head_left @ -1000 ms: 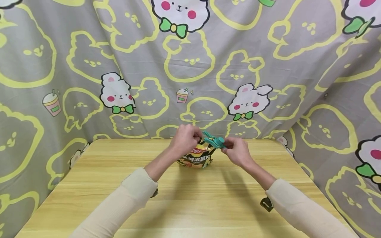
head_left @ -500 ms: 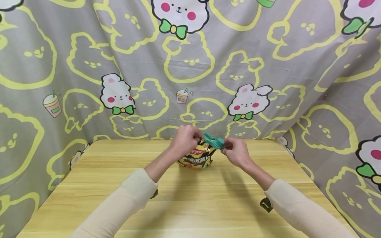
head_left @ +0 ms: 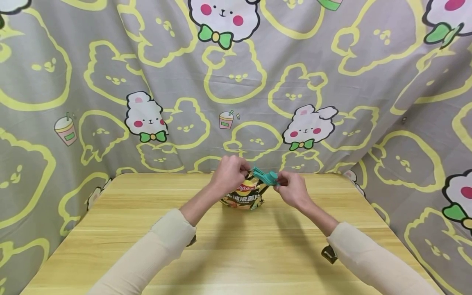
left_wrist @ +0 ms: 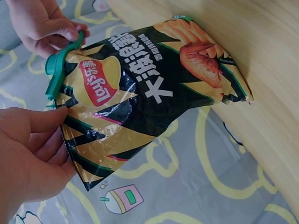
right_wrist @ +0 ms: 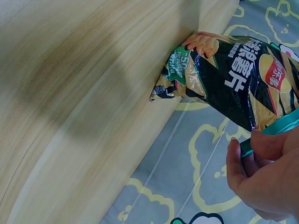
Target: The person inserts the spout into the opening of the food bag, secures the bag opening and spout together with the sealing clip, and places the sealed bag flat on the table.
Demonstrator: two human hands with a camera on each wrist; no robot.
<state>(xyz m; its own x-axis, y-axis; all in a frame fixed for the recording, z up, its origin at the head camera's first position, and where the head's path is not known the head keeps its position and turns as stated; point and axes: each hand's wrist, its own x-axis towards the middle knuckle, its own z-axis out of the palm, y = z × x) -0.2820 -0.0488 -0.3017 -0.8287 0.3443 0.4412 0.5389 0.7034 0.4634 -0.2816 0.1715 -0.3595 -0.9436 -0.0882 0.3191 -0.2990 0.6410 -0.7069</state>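
Glossy crinkled chip bag [head_left: 246,193] | teal plastic clip [head_left: 266,175] pinched by right hand [head_left: 293,189] | left hand [head_left: 229,173] pinched bag top

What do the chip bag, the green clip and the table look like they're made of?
Chip bag: glossy printed plastic film, judging by creases and glare. Clip: teal, smooth and moulded, likely matt plastic. Table: pale wood or wood-look laminate; grain streaks show, with a slight sheen.
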